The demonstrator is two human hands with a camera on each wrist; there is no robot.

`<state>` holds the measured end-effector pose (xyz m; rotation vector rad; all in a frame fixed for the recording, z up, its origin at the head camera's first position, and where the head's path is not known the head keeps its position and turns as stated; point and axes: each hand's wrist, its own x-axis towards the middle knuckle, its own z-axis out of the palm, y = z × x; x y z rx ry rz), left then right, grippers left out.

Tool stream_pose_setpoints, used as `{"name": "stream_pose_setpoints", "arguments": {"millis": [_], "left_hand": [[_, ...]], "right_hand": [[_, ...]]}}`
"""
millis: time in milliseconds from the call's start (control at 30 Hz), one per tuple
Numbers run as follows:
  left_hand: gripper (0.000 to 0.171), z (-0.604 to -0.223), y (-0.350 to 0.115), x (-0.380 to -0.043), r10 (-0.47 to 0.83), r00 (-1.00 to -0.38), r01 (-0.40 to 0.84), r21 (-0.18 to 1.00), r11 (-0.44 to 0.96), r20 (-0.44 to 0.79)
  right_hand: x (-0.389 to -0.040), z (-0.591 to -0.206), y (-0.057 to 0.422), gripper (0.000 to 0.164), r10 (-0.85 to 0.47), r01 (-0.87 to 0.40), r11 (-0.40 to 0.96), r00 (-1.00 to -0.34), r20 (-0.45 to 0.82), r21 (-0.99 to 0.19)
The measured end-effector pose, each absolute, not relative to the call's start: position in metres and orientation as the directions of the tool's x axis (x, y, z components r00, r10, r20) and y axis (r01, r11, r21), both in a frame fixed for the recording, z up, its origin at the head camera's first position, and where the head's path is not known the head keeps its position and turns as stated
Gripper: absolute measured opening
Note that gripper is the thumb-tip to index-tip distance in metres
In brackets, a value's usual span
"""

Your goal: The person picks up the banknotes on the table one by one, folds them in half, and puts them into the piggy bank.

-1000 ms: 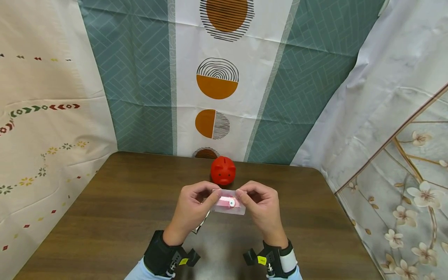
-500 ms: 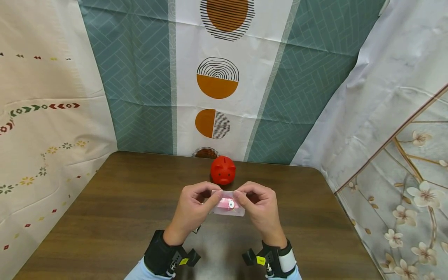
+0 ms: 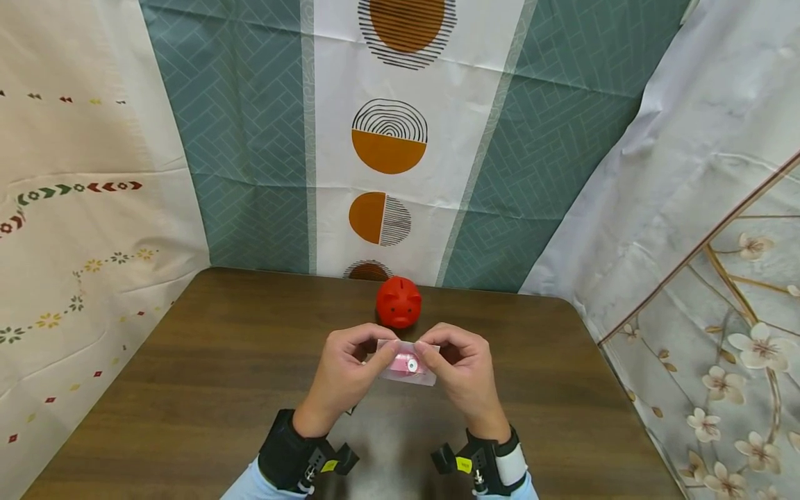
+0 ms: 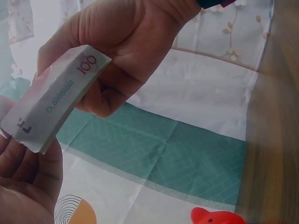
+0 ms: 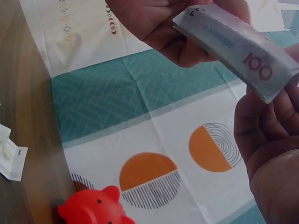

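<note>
A folded banknote (image 3: 407,364), pinkish with a pale border, is stretched between both hands above the table. My left hand (image 3: 342,375) pinches its left end between thumb and finger, while my right hand (image 3: 461,375) pinches the right end. On its other side, a red "100" and a serial number show on the banknote (image 4: 58,95) in the left wrist view, where a lengthwise crease is visible. Behind the hands stands a red piggy bank (image 3: 398,303) with a slot on top, touched by neither hand.
The brown wooden table (image 3: 206,375) reaches back to a patterned curtain (image 3: 250,139). A pale folded paper (image 5: 11,161) lies on the table in the right wrist view; in the head view the left hand hides most of it. White cloths hang on both sides.
My right hand has shifted slightly to the left, with its thumb further in on the banknote. The left hand holds nearly still, and the piggy bank has stayed in place.
</note>
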<state>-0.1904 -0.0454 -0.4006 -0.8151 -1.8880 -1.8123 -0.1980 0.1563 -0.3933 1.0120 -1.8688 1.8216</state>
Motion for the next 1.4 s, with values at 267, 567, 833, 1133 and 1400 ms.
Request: {"name": "stream_pose_setpoints", "arguments": {"millis": [267, 567, 833, 1133, 1400], "left_hand": [[0.011, -0.4003, -0.0459, -0.1901, 0.137, -0.757, 0.644, 0.765, -0.011, 0.639], [0.011, -0.4018, -0.0458, -0.1908, 0.145, -0.749, 0.651, 0.758, -0.016, 0.647], [0.012, -0.402, -0.0451, -0.1908, 0.166, -0.725, 0.669, 0.741, -0.061, 0.668], [0.011, -0.4032, -0.0428, -0.191, 0.176, -0.721, 0.67, 0.739, -0.073, 0.67], [0.01, -0.4034, -0.0419, -0.1908, 0.174, -0.745, 0.646, 0.761, -0.057, 0.644]], "right_hand": [[-0.1969, -0.3929, 0.1545, 0.017, -0.241, -0.678, -0.05, -0.704, 0.668, -0.733], [-0.1972, -0.3938, 0.1539, 0.016, -0.239, -0.675, -0.034, -0.711, 0.661, -0.737], [-0.1972, -0.3936, 0.1533, 0.016, -0.242, -0.684, -0.049, -0.699, 0.673, -0.728], [-0.1982, -0.3941, 0.1527, 0.018, -0.262, -0.683, -0.058, -0.693, 0.671, -0.728], [-0.1981, -0.3946, 0.1508, 0.016, -0.268, -0.645, -0.077, -0.721, 0.638, -0.761]]}}
